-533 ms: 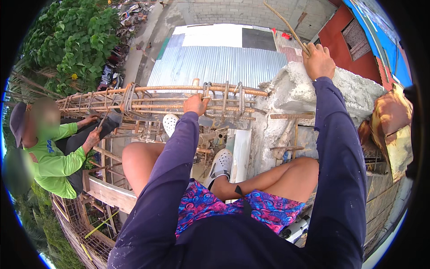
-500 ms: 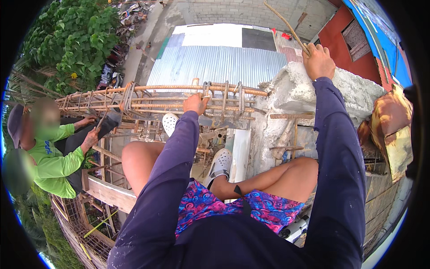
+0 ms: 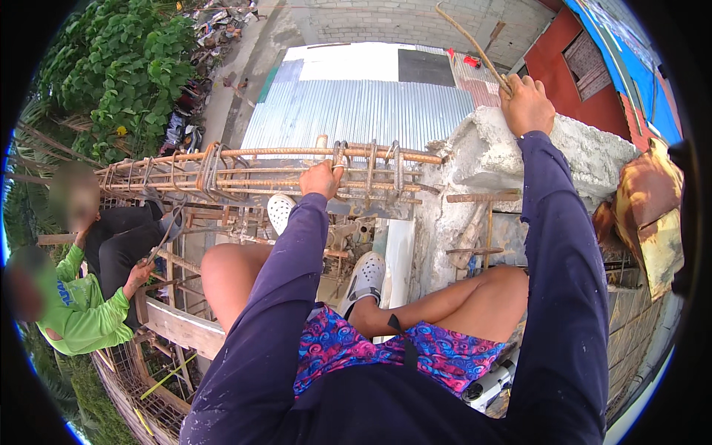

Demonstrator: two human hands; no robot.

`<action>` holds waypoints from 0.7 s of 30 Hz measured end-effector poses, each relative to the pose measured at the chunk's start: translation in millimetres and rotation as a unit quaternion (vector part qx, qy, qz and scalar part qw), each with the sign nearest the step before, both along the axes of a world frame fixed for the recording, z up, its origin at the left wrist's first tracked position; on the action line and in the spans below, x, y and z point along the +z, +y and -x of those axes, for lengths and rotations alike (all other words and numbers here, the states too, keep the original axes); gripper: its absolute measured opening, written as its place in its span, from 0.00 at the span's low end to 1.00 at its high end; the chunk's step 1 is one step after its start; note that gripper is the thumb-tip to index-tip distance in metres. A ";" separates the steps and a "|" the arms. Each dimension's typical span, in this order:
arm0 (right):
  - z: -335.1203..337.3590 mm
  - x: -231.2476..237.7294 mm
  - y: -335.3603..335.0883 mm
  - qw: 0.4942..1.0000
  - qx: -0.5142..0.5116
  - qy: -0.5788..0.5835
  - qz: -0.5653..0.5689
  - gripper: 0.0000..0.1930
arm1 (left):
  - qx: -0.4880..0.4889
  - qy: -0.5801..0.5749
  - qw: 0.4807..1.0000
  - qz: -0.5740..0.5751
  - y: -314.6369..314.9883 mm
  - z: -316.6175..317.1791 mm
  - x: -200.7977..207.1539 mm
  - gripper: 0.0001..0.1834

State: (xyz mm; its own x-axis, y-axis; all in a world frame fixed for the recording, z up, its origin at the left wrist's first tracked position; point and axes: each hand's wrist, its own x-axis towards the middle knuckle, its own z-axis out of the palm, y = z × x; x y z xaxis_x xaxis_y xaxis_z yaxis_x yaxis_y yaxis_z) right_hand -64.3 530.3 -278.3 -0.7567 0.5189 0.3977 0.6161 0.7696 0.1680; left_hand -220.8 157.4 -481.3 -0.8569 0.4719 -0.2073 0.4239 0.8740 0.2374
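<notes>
My left hand (image 3: 321,179) is closed at a rebar cage (image 3: 259,153), its fingers around a steel stirrup (image 3: 339,151) by the upper bars. Farther right, my right hand (image 3: 528,105) grips a long, thin rod (image 3: 475,41) with a bent far end. That hand is above a rough concrete block (image 3: 578,141), and the rod slants up and away to the left. My palm hides the rod's near end. More stirrups (image 3: 373,167) hang on the cage just right of my left hand, and another bunch (image 3: 213,172) sits farther left.
A co-worker in a green shirt (image 3: 89,319) sits at the left, holding a dark rod (image 3: 169,230). A wooden board (image 3: 182,326) lies beside my knee. Below are a corrugated metal roof (image 3: 356,111) and rebar grids (image 3: 159,404). A brown, crumpled sheet (image 3: 649,215) stands at right.
The co-worker has leaned down and back to the left, and their hands have moved apart. My left hand has shifted slightly left; my right hand stays around the rod.
</notes>
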 end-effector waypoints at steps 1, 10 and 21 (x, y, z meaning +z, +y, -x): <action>-0.2 -0.1 -0.2 1.000 -0.002 0.000 -0.001 0.14 | 0.006 0.002 1.000 0.007 0.1 -0.1 -0.3 0.26; -0.2 3.5 -4.1 1.000 -0.006 0.005 0.000 0.15 | 0.009 -0.095 0.995 -0.044 -7.8 14.1 3.2 0.27; -1.7 -6.7 3.8 0.997 0.030 0.062 -0.042 0.13 | 0.179 -0.133 0.926 -0.304 -51.9 62.4 -31.3 0.23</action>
